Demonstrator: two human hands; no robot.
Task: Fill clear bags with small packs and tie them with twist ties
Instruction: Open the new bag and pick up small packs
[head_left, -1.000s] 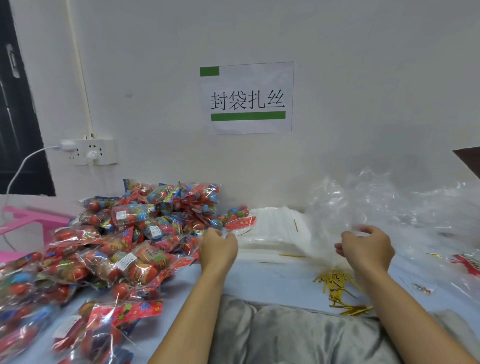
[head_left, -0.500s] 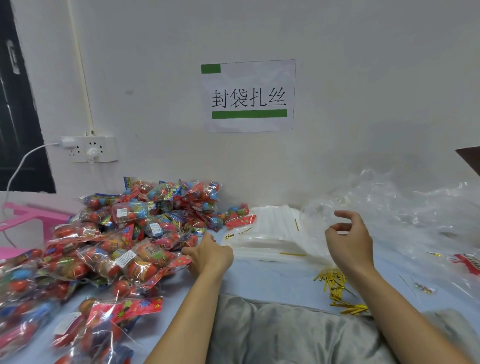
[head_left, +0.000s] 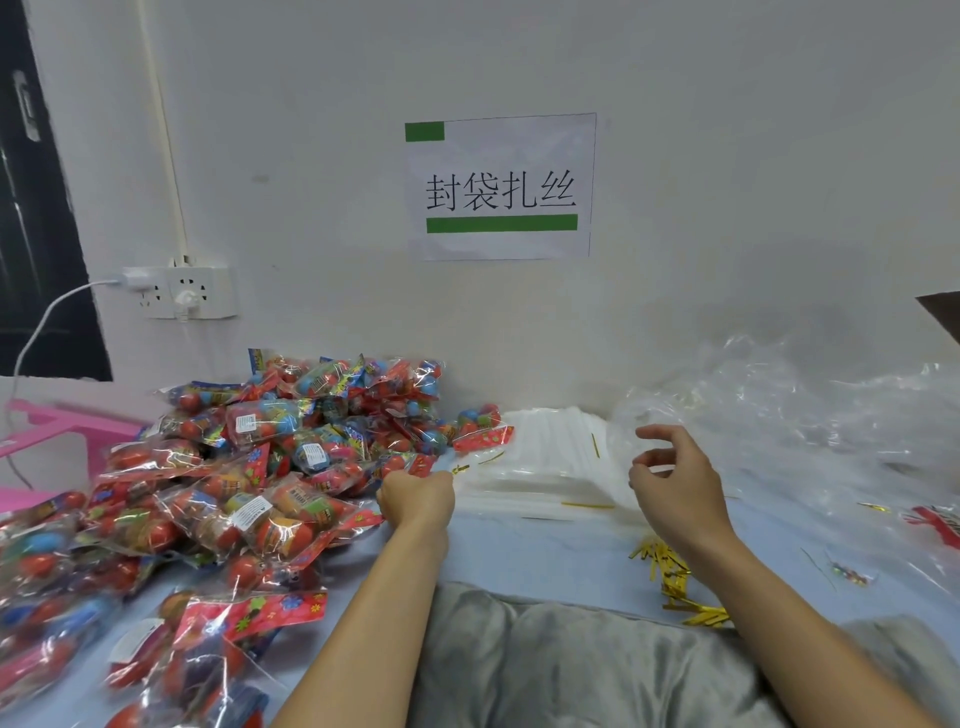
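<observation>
Head view: left hand (head_left: 415, 496) has its fingers curled at the edge of the heap of small crinkly red-and-blue packs (head_left: 270, 467); what they hold I cannot tell. Right hand (head_left: 675, 483) hovers with fingers loosely curved and apart, holding nothing, before the flat stack of clear bags (head_left: 540, 457). Thin gold twist ties (head_left: 670, 571) lie near on the pale blue table (head_left: 545, 556). Behind, a white wall bears a paper sign (head_left: 500, 186).

Small packing workstation, not a home. Printed white paper sign with green bars (head_left: 500, 186) taped to the wall. Heaped red cellophane toy packs (head_left: 270, 467), stacked flat clear bags (head_left: 540, 457), loose gold twist ties (head_left: 670, 577).
</observation>
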